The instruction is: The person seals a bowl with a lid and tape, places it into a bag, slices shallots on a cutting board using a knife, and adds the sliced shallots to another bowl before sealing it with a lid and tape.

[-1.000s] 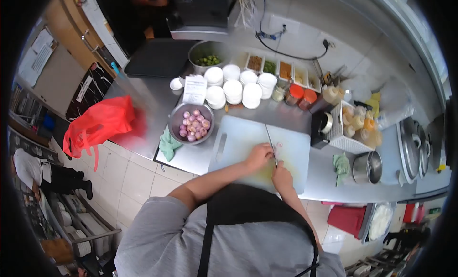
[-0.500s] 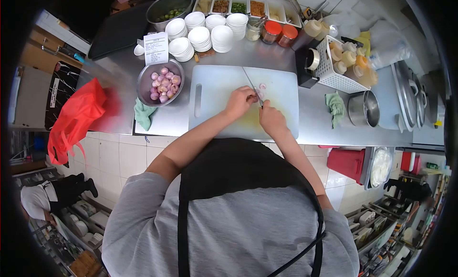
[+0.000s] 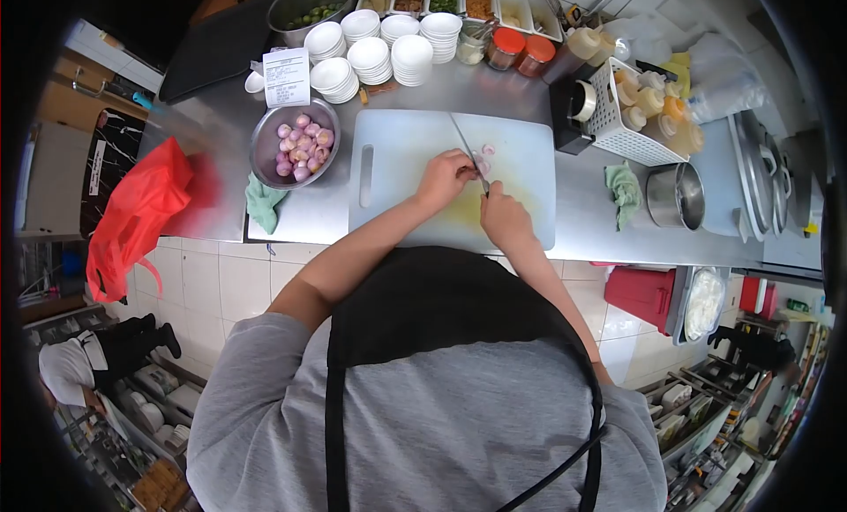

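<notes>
A white cutting board (image 3: 401, 150) lies on the steel counter in front of me. My right hand (image 3: 505, 216) is closed round the handle of a knife (image 3: 464, 138), whose blade points away and to the left. Beside the blade, on its left, my left hand (image 3: 445, 179) has its fingers curled together over the board; what they press on is too small and hidden to name. Thin pinkish onion slices (image 3: 485, 156) lie just right of the blade. To the left of the board stands a metal bowl (image 3: 261, 150) full of small peeled purple onions (image 3: 303, 148).
Stacked white dishes (image 3: 369, 60), red-lidded jars (image 3: 505, 49) and a receipt (image 3: 287, 77) stand behind. Right are a white basket (image 3: 631, 140), green cloth (image 3: 623, 194) and metal pot (image 3: 675, 197). Left lies a red bag (image 3: 137, 216). Another person (image 3: 71, 371) is at far left.
The view has tipped down and shifted, so the counter sits higher in the picture. Both hands stay at the knife on the board, with only slight movement.
</notes>
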Demonstrator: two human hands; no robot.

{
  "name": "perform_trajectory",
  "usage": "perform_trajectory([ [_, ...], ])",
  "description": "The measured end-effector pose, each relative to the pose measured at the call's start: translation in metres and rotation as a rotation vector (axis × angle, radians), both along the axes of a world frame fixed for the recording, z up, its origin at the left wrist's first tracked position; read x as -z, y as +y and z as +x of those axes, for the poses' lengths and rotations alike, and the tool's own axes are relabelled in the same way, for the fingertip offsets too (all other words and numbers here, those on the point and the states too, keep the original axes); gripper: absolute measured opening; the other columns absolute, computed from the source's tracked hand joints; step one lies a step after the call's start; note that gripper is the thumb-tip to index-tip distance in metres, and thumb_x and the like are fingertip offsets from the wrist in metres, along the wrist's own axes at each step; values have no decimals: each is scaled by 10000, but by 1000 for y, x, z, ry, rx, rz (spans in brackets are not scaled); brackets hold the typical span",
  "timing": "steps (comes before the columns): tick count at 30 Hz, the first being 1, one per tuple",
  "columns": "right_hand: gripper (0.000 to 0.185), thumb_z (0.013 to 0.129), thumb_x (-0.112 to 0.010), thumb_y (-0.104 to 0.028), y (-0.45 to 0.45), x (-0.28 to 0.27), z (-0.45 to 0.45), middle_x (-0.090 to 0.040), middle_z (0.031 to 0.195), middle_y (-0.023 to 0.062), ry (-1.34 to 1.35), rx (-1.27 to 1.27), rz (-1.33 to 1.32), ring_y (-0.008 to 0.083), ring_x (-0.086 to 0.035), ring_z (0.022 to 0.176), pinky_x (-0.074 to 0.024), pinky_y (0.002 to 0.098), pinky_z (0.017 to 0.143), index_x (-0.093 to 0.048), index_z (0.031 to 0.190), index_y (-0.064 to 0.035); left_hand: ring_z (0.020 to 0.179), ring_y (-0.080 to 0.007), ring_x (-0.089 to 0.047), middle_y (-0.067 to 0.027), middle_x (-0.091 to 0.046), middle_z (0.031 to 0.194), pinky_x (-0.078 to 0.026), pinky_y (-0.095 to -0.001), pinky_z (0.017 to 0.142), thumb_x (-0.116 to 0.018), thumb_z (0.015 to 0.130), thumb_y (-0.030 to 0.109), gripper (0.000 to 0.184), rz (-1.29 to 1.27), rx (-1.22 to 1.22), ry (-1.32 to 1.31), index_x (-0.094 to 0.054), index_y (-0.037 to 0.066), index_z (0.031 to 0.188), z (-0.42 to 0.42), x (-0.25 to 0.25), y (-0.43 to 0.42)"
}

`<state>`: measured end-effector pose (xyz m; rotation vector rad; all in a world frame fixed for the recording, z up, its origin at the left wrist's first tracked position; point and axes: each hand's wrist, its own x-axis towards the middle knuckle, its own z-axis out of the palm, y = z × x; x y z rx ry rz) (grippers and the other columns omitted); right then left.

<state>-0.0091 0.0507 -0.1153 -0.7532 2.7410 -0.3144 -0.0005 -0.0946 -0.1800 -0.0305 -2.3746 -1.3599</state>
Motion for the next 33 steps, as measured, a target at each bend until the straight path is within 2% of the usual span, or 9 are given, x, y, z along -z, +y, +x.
perform_trajectory([
  [4, 261, 858, -442, -239, 2, 20, -3, -573, 634, 240, -16, 41, -27, 402, -586, 610, -477, 474, 541, -394, 910, 12, 660, -268, -563, -110, -565, 719, -455, -338, 598, -631, 651, -11, 80, 6, -22, 25, -603, -6, 725, -2, 1, 0],
  [9, 257, 858, -441, -239, 1, -8, -8, -572, 633, 247, 21, -68, -19, 406, -585, 605, -474, 479, 543, -391, 908, 8, 664, -266, -567, -108, -569, 726, -458, -333, 602, -625, 656, -14, 74, 55, -30, -29, -603, -7, 727, 5, -12, 1],
  [13, 262, 856, -443, -241, 2, 18, 0, -572, 637, 250, 14, 12, -9, 407, -586, 611, -475, 476, 542, -397, 900, 14, 659, -260, -576, -111, -572, 730, -462, -332, 594, -627, 663, -15, 82, 56, -7, -14, -601, -13, 741, 4, -12, -1],
  [19, 257, 858, -440, -239, 1, 1, -10, -571, 639, 252, 18, -66, -11, 418, -580, 612, -474, 479, 545, -398, 904, 11, 661, -255, -584, -111, -572, 731, -471, -326, 590, -636, 663, -19, 86, 54, 8, 15, -597, -19, 739, 2, -5, -2],
  [22, 259, 861, -438, -243, 1, 10, -3, -571, 635, 250, 20, -47, -30, 419, -580, 611, -474, 480, 541, -392, 914, 6, 654, -255, -586, -111, -570, 743, -474, -323, 586, -640, 663, -17, 97, 49, -2, 16, -593, -19, 749, 3, 1, -3],
  [24, 264, 863, -435, -246, 1, 21, 3, -570, 633, 250, -12, 55, -60, 420, -579, 608, -471, 485, 537, -390, 916, 8, 645, -257, -586, -113, -568, 757, -476, -321, 583, -642, 664, -14, 110, 54, -8, 22, -592, -19, 761, 4, -4, -1],
  [27, 265, 866, -431, -248, 2, 24, 1, -570, 637, 254, -11, 47, -78, 424, -576, 604, -469, 490, 536, -390, 914, 10, 698, -267, -574, -112, -560, 787, -470, -331, 619, -655, 647, -2, 171, 146, -15, -109, -570, -9, 795, 7, 1, 2],
  [29, 265, 865, -433, -248, 2, 27, -1, -570, 641, 258, -11, 50, -71, 424, -576, 604, -469, 492, 537, -390, 916, 8, 764, -270, -550, -104, -553, 801, -456, -344, 668, -676, 615, 17, 237, -124, -61, -6, -542, 8, 811, -1, 19, 1],
  [33, 272, 863, -438, -257, 6, 26, -2, -566, 648, 268, -41, 52, -98, 430, -569, 612, -460, 503, 545, -389, 923, 4, 813, -265, -523, -90, -550, 797, -438, -356, 712, -684, 594, 43, 259, -136, -42, -19, -527, 25, 799, -3, 23, 0],
])
